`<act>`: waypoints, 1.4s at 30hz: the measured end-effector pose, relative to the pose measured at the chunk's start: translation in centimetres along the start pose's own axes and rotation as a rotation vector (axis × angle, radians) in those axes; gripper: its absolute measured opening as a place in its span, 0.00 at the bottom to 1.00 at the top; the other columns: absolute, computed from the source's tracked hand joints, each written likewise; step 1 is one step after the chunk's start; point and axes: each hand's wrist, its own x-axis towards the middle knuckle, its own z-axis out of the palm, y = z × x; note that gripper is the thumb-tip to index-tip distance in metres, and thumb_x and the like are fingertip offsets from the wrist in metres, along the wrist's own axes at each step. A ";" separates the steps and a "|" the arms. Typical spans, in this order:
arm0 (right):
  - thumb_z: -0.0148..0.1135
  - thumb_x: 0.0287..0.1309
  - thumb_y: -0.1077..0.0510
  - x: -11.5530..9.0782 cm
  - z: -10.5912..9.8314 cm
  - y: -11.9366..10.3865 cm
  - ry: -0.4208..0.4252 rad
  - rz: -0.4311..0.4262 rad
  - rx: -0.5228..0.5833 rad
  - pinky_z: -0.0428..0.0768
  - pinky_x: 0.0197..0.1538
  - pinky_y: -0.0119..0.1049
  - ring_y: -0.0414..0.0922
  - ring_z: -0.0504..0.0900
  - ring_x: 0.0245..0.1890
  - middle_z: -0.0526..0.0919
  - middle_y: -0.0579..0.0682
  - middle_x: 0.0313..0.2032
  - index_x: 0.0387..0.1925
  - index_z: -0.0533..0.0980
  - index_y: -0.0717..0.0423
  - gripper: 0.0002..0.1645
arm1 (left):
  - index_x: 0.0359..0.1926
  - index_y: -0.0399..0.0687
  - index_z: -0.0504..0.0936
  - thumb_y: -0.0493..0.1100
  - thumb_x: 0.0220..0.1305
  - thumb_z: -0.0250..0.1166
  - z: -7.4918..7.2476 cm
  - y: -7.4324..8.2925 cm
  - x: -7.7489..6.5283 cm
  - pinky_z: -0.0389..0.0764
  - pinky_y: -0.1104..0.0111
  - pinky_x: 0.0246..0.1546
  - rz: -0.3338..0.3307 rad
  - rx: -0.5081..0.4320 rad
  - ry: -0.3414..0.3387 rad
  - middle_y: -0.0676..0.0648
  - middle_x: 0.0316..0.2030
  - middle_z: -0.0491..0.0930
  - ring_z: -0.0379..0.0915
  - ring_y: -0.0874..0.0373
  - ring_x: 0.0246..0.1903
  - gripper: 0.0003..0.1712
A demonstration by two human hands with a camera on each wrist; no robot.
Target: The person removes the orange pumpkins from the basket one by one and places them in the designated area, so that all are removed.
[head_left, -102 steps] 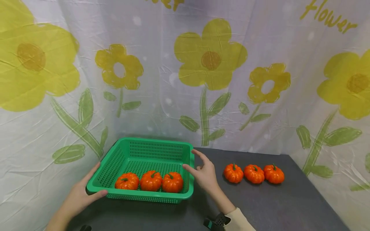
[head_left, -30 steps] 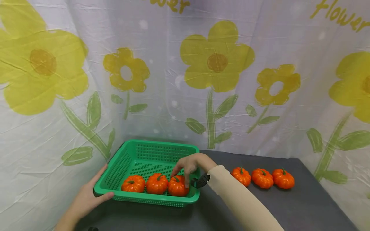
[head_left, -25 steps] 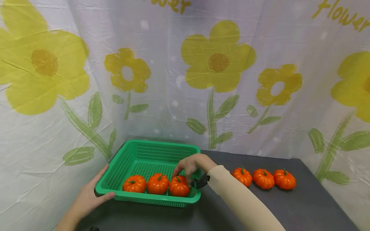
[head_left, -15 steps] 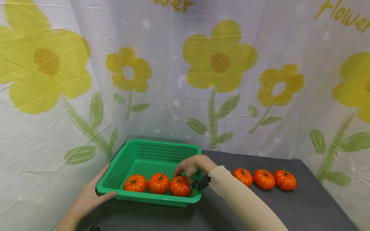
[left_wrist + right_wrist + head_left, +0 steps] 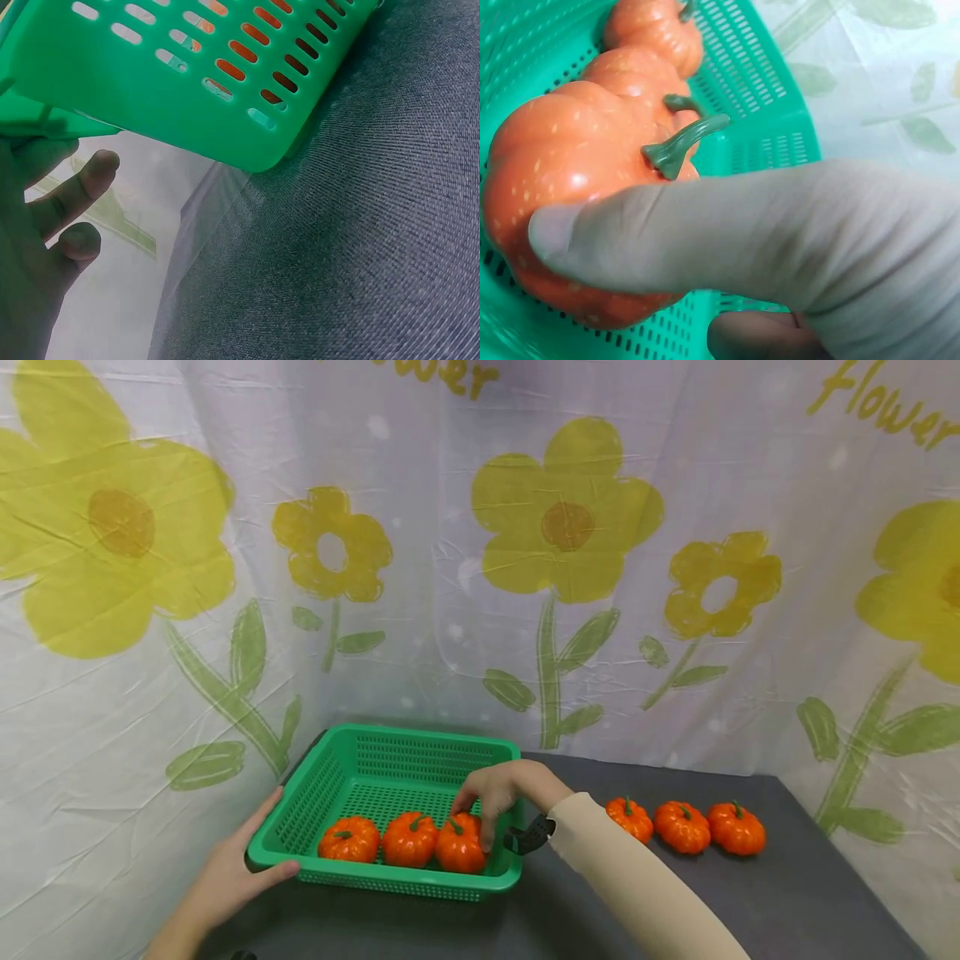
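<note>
A green plastic basket (image 5: 405, 881) stands on the dark table with three small orange pumpkins along its front side. My right hand (image 5: 504, 789) reaches over the right rim and grips the rightmost pumpkin (image 5: 459, 847). In the right wrist view the thumb (image 5: 615, 232) presses on its side below the green stem; the fingertips behind it are hidden. Beside it sit the middle pumpkin (image 5: 409, 842) and the left pumpkin (image 5: 349, 841). My left hand (image 5: 225, 872) rests at the basket's front left corner, thumb and fingers spread. Loosely bent fingers show beneath the rim in the left wrist view.
Outside the basket, to the right, three more pumpkins (image 5: 682, 827) lie in a row on the dark table (image 5: 810, 893). The right forearm partly covers the nearest one. A white flower-printed curtain (image 5: 450, 677) hangs behind and at both sides.
My right hand has left the basket's right rim and come over onto the rightmost pumpkin. That pumpkin has just shifted slightly left, toward the middle one. The left hand stays at the corner.
</note>
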 end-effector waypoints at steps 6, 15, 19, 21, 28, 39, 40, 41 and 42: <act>0.85 0.52 0.54 -1.1 -0.1 0.2 0.101 -0.067 0.042 0.76 0.69 0.36 0.38 0.76 0.67 0.80 0.40 0.67 0.72 0.77 0.46 0.45 | 0.86 0.52 0.51 0.49 0.56 0.80 0.0 0.0 0.0 0.72 0.26 0.54 -0.003 -0.011 -0.004 0.23 0.73 0.65 0.68 0.21 0.65 0.64; 0.84 0.52 0.53 -2.9 1.1 0.7 0.298 -0.166 0.154 0.79 0.67 0.41 0.46 0.74 0.71 0.78 0.47 0.69 0.70 0.77 0.48 0.43 | 0.86 0.51 0.52 0.48 0.56 0.80 0.0 0.1 0.0 0.72 0.25 0.54 0.006 -0.012 0.000 0.25 0.74 0.65 0.67 0.21 0.66 0.64; 0.82 0.54 0.50 -3.2 1.9 1.0 0.380 -0.197 0.186 0.82 0.52 0.32 0.46 0.75 0.69 0.78 0.48 0.69 0.69 0.77 0.49 0.41 | 0.86 0.50 0.51 0.49 0.57 0.80 0.1 0.0 0.0 0.72 0.25 0.54 -0.003 -0.017 -0.008 0.25 0.75 0.64 0.66 0.21 0.66 0.64; 0.81 0.55 0.49 -3.3 2.3 1.1 0.425 -0.220 0.198 0.82 0.49 0.32 0.47 0.75 0.69 0.79 0.50 0.69 0.69 0.77 0.51 0.42 | 0.86 0.51 0.51 0.48 0.57 0.80 0.1 0.1 0.0 0.72 0.25 0.54 -0.004 -0.019 -0.009 0.26 0.75 0.63 0.66 0.21 0.66 0.64; 0.79 0.57 0.46 -3.6 3.9 1.3 0.588 -0.242 0.254 0.80 0.44 0.31 0.48 0.79 0.62 0.80 0.52 0.67 0.70 0.76 0.55 0.42 | 0.86 0.52 0.50 0.49 0.57 0.80 0.1 0.1 0.0 0.72 0.25 0.53 -0.004 -0.017 -0.010 0.24 0.75 0.63 0.66 0.21 0.66 0.64; 0.77 0.59 0.45 -3.2 5.9 0.7 0.807 -0.221 0.317 0.69 0.27 0.27 0.37 0.65 0.18 0.87 0.54 0.59 0.67 0.79 0.57 0.39 | 0.86 0.52 0.51 0.49 0.56 0.81 0.1 0.1 -0.1 0.73 0.25 0.53 0.008 0.001 0.005 0.23 0.72 0.66 0.68 0.20 0.64 0.65; 0.77 0.59 0.45 -3.2 6.1 0.6 0.827 -0.216 0.332 0.69 0.26 0.27 0.36 0.62 0.17 0.87 0.54 0.59 0.67 0.79 0.57 0.38 | 0.86 0.52 0.51 0.49 0.56 0.81 0.1 0.1 -0.1 0.73 0.25 0.52 0.008 0.004 0.004 0.23 0.72 0.66 0.68 0.20 0.64 0.65; 0.78 0.60 0.45 -3.3 6.3 0.5 0.846 -0.213 0.343 0.68 0.25 0.27 0.35 0.60 0.15 0.87 0.54 0.58 0.67 0.79 0.57 0.38 | 0.86 0.52 0.51 0.49 0.56 0.81 0.1 0.1 -0.1 0.73 0.25 0.52 0.007 0.004 0.004 0.22 0.72 0.66 0.69 0.20 0.64 0.65; 0.78 0.60 0.45 -3.3 6.5 0.3 0.862 -0.211 0.356 0.68 0.25 0.27 0.34 0.59 0.15 0.87 0.54 0.58 0.67 0.79 0.57 0.38 | 0.86 0.52 0.51 0.49 0.56 0.81 0.1 0.1 -0.1 0.73 0.25 0.52 0.007 0.004 0.003 0.22 0.72 0.66 0.69 0.20 0.64 0.65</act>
